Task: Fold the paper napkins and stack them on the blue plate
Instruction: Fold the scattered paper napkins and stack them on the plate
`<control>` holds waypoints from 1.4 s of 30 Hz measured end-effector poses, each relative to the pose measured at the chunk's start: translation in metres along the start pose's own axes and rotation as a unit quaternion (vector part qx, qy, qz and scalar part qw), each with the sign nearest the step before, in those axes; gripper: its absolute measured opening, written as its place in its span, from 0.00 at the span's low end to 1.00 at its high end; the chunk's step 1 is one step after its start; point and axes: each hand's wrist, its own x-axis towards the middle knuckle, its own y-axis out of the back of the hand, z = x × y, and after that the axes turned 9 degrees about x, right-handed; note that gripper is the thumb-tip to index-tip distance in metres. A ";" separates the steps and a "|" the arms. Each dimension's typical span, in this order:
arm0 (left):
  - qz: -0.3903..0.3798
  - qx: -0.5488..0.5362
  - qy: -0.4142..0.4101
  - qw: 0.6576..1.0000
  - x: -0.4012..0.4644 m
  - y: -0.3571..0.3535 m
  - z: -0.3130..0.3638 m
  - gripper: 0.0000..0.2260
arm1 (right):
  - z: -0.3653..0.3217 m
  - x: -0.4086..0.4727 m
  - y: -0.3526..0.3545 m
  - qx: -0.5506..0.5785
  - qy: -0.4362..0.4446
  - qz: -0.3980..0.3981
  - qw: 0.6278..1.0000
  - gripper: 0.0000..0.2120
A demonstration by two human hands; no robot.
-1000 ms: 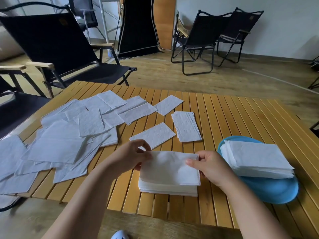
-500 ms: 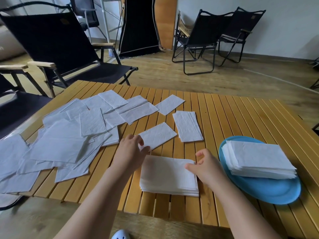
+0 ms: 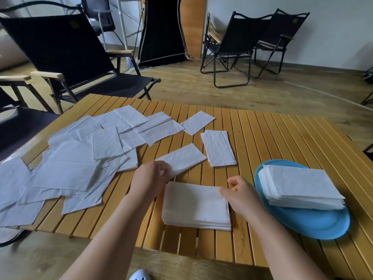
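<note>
Slatted wood made up the surface (image 3: 272, 138); black folding chairs (image 3: 232, 45) stood on the floor beyond it. Left hand (image 3: 150, 175) fingers (image 3: 164, 170) pinched the near corner of a single napkin (image 3: 181, 157) lying just ahead of them; right hand (image 3: 241, 196) fingers (image 3: 224, 191) hung loosely curled, grasping nothing, touching the right edge of the folded pile (image 3: 195, 205) between both hands; right of those fingers the blue plate (image 3: 314, 225) carried a napkin stack (image 3: 300, 188); loose napkins (image 3: 76, 158) lay left.

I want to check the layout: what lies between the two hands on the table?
In the head view, a stack of folded napkins lies between the left hand and the right hand.
</note>
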 end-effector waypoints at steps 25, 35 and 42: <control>-0.049 -0.561 0.004 0.826 -0.028 0.073 0.050 0.09 | -0.017 -0.013 0.009 0.223 0.184 -0.011 0.957 0.14; -0.223 -0.566 0.131 0.783 -0.024 0.058 0.042 0.22 | -0.015 -0.008 0.010 0.402 0.117 -0.015 0.908 0.04; -0.207 -0.582 0.125 0.777 -0.020 0.053 0.039 0.13 | -0.012 -0.005 0.013 0.464 0.050 -0.041 0.883 0.07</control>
